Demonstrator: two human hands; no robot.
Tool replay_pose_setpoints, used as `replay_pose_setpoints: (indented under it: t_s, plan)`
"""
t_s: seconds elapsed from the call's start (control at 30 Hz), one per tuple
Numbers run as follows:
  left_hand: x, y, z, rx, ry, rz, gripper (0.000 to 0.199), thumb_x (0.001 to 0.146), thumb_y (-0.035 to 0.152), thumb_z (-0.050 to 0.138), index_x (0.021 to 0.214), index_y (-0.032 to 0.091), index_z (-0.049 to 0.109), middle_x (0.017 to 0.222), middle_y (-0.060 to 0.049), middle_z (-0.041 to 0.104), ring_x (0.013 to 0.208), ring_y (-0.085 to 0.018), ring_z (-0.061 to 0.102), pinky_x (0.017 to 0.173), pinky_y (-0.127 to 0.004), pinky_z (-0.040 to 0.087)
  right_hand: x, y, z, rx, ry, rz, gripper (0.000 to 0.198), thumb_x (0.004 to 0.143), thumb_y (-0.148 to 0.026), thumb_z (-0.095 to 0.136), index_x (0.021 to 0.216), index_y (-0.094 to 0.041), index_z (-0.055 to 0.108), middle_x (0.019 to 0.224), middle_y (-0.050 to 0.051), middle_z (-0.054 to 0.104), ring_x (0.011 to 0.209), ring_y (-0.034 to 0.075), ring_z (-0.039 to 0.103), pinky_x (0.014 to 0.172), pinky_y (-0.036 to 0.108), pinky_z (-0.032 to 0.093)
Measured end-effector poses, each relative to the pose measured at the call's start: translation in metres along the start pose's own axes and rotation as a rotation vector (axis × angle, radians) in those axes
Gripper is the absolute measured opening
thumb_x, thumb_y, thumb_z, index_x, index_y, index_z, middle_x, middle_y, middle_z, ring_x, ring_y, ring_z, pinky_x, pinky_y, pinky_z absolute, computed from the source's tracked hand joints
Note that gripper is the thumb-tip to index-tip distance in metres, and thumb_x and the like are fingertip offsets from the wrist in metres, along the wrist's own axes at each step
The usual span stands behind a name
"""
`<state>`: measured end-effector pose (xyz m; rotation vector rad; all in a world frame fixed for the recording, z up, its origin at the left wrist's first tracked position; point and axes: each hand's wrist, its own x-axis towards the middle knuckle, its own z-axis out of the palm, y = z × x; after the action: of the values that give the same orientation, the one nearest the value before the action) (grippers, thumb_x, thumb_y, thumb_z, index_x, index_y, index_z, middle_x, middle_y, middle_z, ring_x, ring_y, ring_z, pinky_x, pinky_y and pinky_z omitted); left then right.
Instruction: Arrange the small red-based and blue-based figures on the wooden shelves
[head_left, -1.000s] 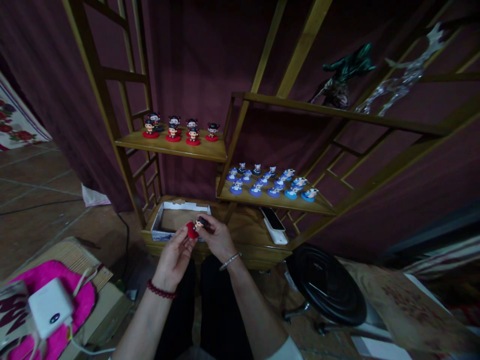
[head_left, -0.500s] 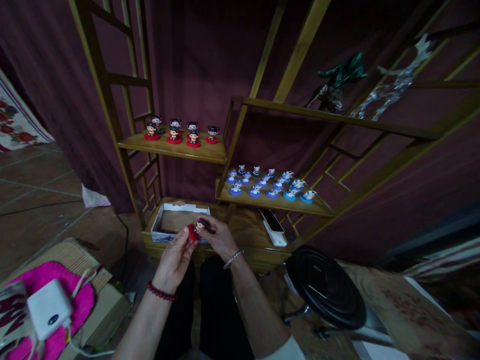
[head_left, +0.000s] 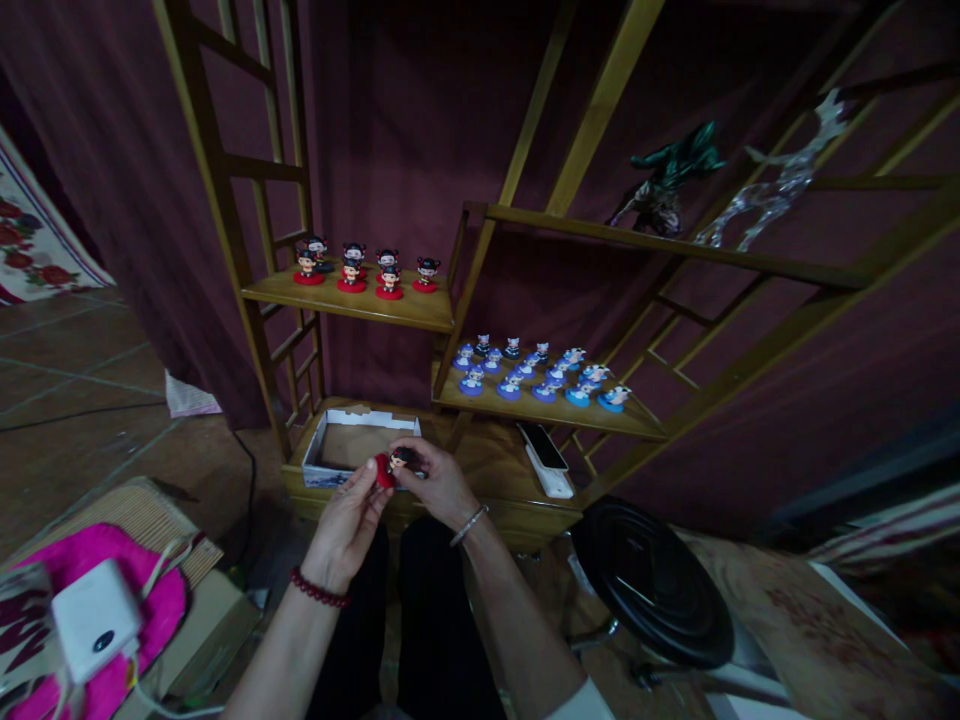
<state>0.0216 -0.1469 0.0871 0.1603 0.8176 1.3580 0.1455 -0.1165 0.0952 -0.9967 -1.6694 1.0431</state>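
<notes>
A small figurine (head_left: 398, 459) with dark hair and a red round base is held between my two hands, just over the front edge of a white-rimmed open box (head_left: 324, 455). My left hand (head_left: 351, 520) pinches the red base from the left. The fingers of my right hand (head_left: 439, 484) close on the figurine's head and body from the right, hiding part of it. Similar red-based figurines (head_left: 352, 275) stand in two rows on the upper left shelf (head_left: 337, 302). On the lower right shelf (head_left: 555, 411), several purple and blue figurines (head_left: 510, 385) stand in rows.
A phone (head_left: 544, 446) and a white item (head_left: 553, 482) lie on the cabinet top at right. A green sculpture (head_left: 667, 180) and a clear deer (head_left: 780, 195) stand on the high shelf. A black stool (head_left: 652, 580) is at right, a white power bank (head_left: 97, 620) at lower left.
Both hands stay on the figurine, which has tilted slightly and shifted a little down and left. The rest of the view has moved only slightly with my head.
</notes>
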Motion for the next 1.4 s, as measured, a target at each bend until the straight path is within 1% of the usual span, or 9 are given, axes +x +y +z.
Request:
replay_pose_setpoints:
  t_s: [0.33,0.53,0.73,1.0,1.2,1.4]
  plan:
    - [-0.007,0.003,0.002,0.036,-0.026,-0.026,0.004,0.076,0.013,0.062,0.074,0.011,0.064,0.071,-0.006,0.069,0.062,-0.01,0.063,0.057,-0.019,0.051,-0.005,-0.01,-0.009,-0.096,-0.075,-0.121,0.018,0.075,-0.022,0.056,0.093,-0.021,0.063,0.087,0.0,0.064,0.082,0.013,0.059,0.075,0.025,0.047]
    - [-0.009,0.005,-0.001,0.048,-0.055,-0.03,0.005,0.076,0.013,0.061,0.074,0.01,0.065,0.071,-0.005,0.068,0.061,-0.01,0.062,0.058,-0.019,0.05,-0.007,-0.011,-0.013,-0.162,-0.105,-0.134,0.019,0.077,-0.022,0.056,0.095,-0.022,0.063,0.09,0.001,0.064,0.083,0.014,0.059,0.076,0.025,0.046]
    - [-0.01,0.004,-0.003,0.025,-0.077,-0.021,0.003,0.074,0.013,0.063,0.075,0.011,0.065,0.074,-0.005,0.069,0.065,-0.01,0.062,0.061,-0.02,0.05,-0.007,-0.016,-0.011,-0.206,-0.093,-0.153,0.019,0.077,-0.021,0.056,0.094,-0.022,0.063,0.089,0.0,0.064,0.082,0.013,0.059,0.075,0.025,0.046]
    - [-0.009,0.005,-0.003,-0.023,-0.098,0.017,0.003,0.073,0.011,0.064,0.075,0.012,0.065,0.079,-0.004,0.069,0.068,-0.01,0.063,0.065,-0.021,0.05,-0.005,-0.009,-0.002,-0.124,-0.034,-0.074,0.021,0.075,-0.021,0.056,0.096,-0.021,0.061,0.093,0.0,0.064,0.085,0.013,0.06,0.075,0.024,0.048]
    - [-0.008,0.002,-0.004,-0.04,-0.111,0.035,0.008,0.073,0.012,0.064,0.08,0.012,0.066,0.081,-0.004,0.07,0.07,-0.01,0.063,0.069,-0.021,0.051,-0.005,-0.012,0.004,-0.137,0.031,-0.029,0.021,0.071,-0.021,0.059,0.092,-0.02,0.06,0.087,0.0,0.065,0.078,0.013,0.061,0.071,0.024,0.049]
    - [-0.008,0.001,-0.006,-0.055,-0.112,0.059,0.012,0.077,0.011,0.059,0.087,0.013,0.066,0.089,-0.005,0.069,0.077,-0.011,0.063,0.074,-0.022,0.051,-0.005,-0.01,0.01,-0.117,0.102,0.006,0.021,0.069,-0.021,0.06,0.09,-0.02,0.061,0.083,-0.001,0.066,0.073,0.013,0.061,0.068,0.024,0.049]
